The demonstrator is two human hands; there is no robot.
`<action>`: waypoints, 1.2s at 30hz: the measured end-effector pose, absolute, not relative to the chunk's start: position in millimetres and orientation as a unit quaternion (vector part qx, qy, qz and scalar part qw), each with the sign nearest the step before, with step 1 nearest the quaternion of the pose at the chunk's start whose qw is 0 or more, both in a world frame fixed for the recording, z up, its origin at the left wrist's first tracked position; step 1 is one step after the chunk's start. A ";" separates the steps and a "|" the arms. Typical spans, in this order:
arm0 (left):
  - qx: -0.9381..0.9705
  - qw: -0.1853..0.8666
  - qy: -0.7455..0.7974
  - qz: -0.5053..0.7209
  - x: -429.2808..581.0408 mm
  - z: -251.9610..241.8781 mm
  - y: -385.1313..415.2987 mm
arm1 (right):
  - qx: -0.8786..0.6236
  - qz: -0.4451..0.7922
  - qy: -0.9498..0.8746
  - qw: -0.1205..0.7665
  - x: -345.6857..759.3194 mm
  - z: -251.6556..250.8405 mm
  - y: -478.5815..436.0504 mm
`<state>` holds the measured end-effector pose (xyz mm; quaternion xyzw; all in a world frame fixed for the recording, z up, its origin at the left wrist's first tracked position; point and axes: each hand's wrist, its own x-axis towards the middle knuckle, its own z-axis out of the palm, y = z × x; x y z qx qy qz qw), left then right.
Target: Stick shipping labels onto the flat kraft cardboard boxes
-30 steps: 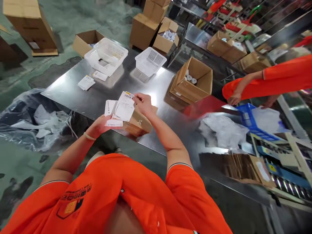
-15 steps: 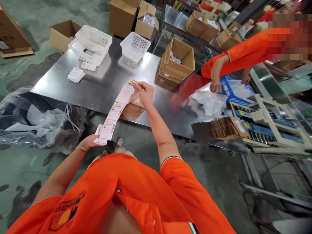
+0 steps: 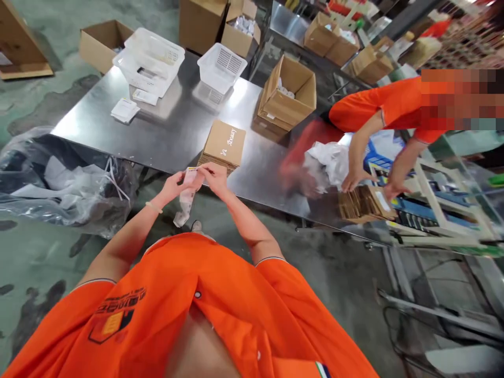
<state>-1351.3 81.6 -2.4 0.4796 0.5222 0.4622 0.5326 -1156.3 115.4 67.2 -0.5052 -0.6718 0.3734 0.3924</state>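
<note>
Both my hands meet at the near edge of the steel table point(image 3: 165, 134). My left hand point(image 3: 174, 185) and my right hand point(image 3: 212, 176) each pinch the top of a white strip of printed labels point(image 3: 186, 195), which hangs down below them toward the floor. Just beyond my hands a stack of flat brown cartons point(image 3: 223, 145) with white script on top lies on the table.
Two white plastic baskets point(image 3: 151, 55) point(image 3: 221, 65) and a pile of label sheets point(image 3: 125, 110) lie at the far left. An open cardboard box point(image 3: 287, 97) stands mid-table. A co-worker in orange point(image 3: 378, 107) reaches over white bags point(image 3: 326, 160) at right. Plastic waste point(image 3: 59, 184) sits on the floor left.
The label strip was stretched out long between my hands; now my hands have come together at the table edge and the strip hangs down loose. The brown cartons show uncovered.
</note>
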 end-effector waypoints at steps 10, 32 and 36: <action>0.445 0.518 0.457 0.570 -1305.8 52.6 104.1 | -0.536 0.426 -0.592 0.425 -1122.4 78.5 131.9; 0.533 0.548 0.457 0.454 -1248.3 83.8 129.2 | -0.471 0.200 -0.772 0.377 -1040.9 89.1 153.6; 0.582 0.510 0.441 0.454 -1236.7 85.1 134.9 | -0.456 0.167 -0.801 0.350 -1030.5 71.2 148.7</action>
